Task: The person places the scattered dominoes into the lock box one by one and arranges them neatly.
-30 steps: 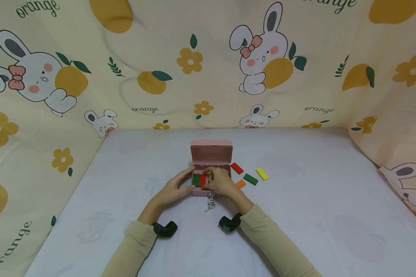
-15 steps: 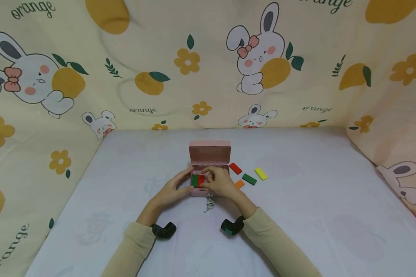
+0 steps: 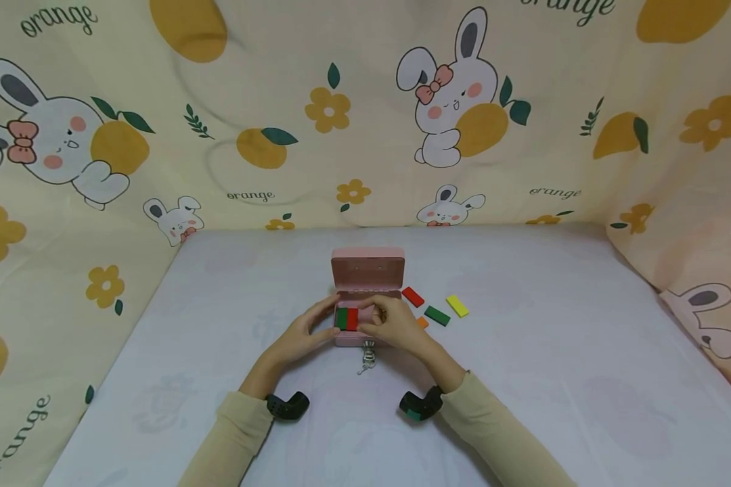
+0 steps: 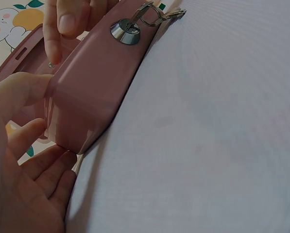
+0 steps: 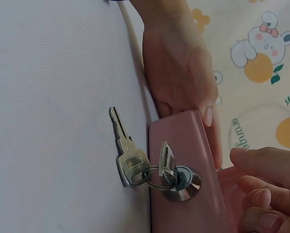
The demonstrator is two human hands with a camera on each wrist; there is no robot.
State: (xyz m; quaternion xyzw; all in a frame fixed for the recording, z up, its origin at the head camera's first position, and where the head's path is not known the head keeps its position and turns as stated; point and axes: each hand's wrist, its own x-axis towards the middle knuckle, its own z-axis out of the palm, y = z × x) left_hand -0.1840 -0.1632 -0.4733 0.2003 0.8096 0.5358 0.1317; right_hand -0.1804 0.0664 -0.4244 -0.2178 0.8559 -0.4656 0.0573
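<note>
The pink metal box (image 3: 348, 341) stands with its lid (image 3: 368, 270) raised. A green block (image 3: 342, 318) and a red block (image 3: 352, 319) lie side by side at the left inside it. My left hand (image 3: 301, 336) holds the box's left end, its thumb (image 4: 25, 92) at the front rim and its fingers against the side. Above the right part of the box is my right hand (image 3: 402, 328), fingers bent, thumb tip beside the red block; in the right wrist view its thumb and fingers (image 5: 261, 196) stand apart with nothing visible between them.
Right of the box lie a red block (image 3: 413, 296), a green block (image 3: 437, 315), a yellow block (image 3: 457, 306) and an orange block (image 3: 423, 322), partly hidden by my right hand. Keys (image 5: 133, 165) hang from the box's front lock (image 5: 186, 187). A printed cloth stands behind the table.
My right hand and forearm have shifted slightly to the right, its thumb tip drawing back a little from the red block. My left hand stays on the box.
</note>
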